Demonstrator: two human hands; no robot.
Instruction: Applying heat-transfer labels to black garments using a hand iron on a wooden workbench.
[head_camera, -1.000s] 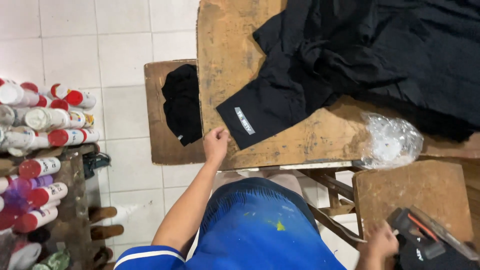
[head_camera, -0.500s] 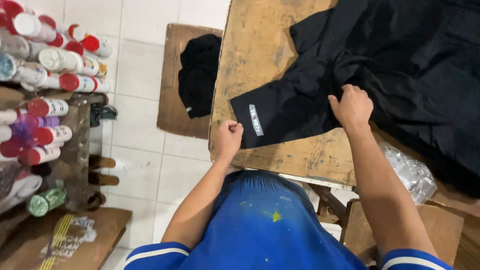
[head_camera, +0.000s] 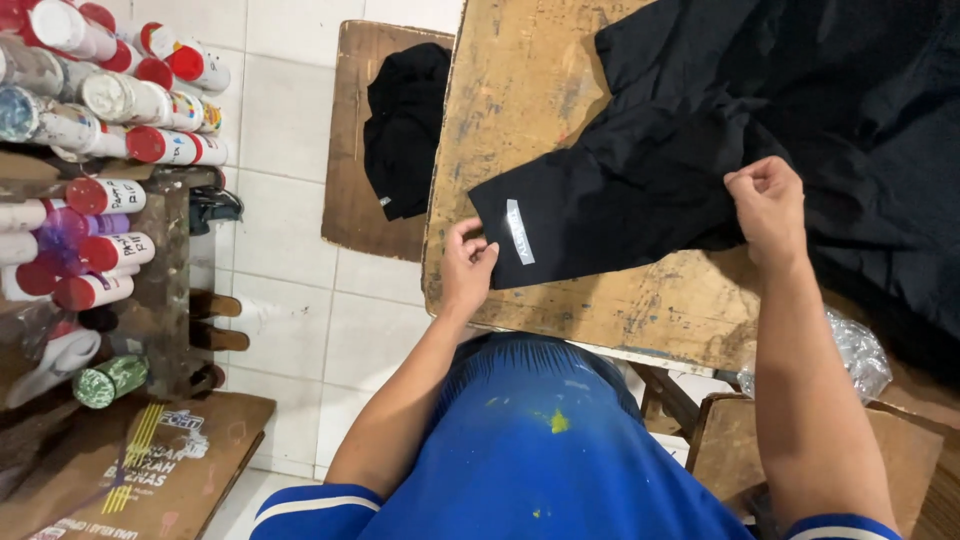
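A worn wooden worktop (head_camera: 560, 120) fills the upper middle of the view, and a large black garment (head_camera: 760, 110) lies spread across its right part, running off the top and right edges. A folded section of it with a small pale label (head_camera: 520, 232) reaches toward the worktop's near left corner. Left of the worktop a smaller wooden board (head_camera: 350, 170) carries a second bundled black cloth (head_camera: 405, 125). At the far left a rack (head_camera: 160, 260) holds many spray cans with red and white caps (head_camera: 110, 195). The left hand (head_camera: 468, 262) pinches the garment's corner just beside the label, fingers curled. The right hand (head_camera: 768, 205) is closed in a loose fist, gripping a fold of the fabric further right. A crumpled clear plastic bag (head_camera: 858, 355) sits by the right forearm
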